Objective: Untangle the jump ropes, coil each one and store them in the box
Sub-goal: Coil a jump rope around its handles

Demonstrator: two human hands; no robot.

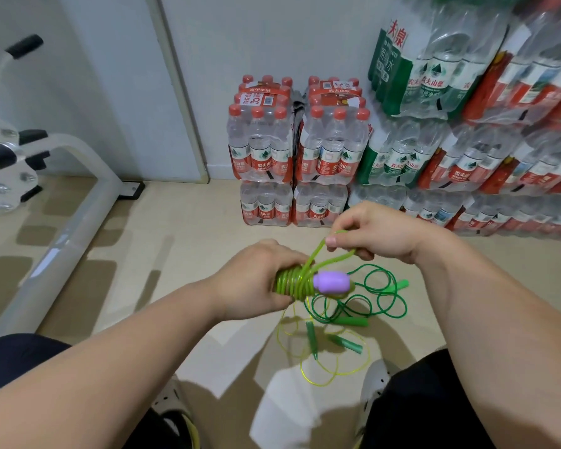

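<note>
The light-green jump rope (293, 282) is nearly wound around its purple-capped handle (332, 281), above the floor (175, 222). The left hand (256, 281) clamps the coil and the right hand (381, 234) pinches the last loop. The next move, I judge, is tucking that loop in. 2 tangled ropes (382, 298) lie below; no box shows.

Loose ropes (363, 306) lie on floor (162, 222); bottle packs (305, 150) stacked behind.

Single view, head-worn, wide-angle. We look forward and down from close above our left hand (256, 281) and right hand (381, 233); floor (182, 218) fills mid-frame, wall (256, 34) and water-bottle packs (263, 150) stand farther ahead.
</note>
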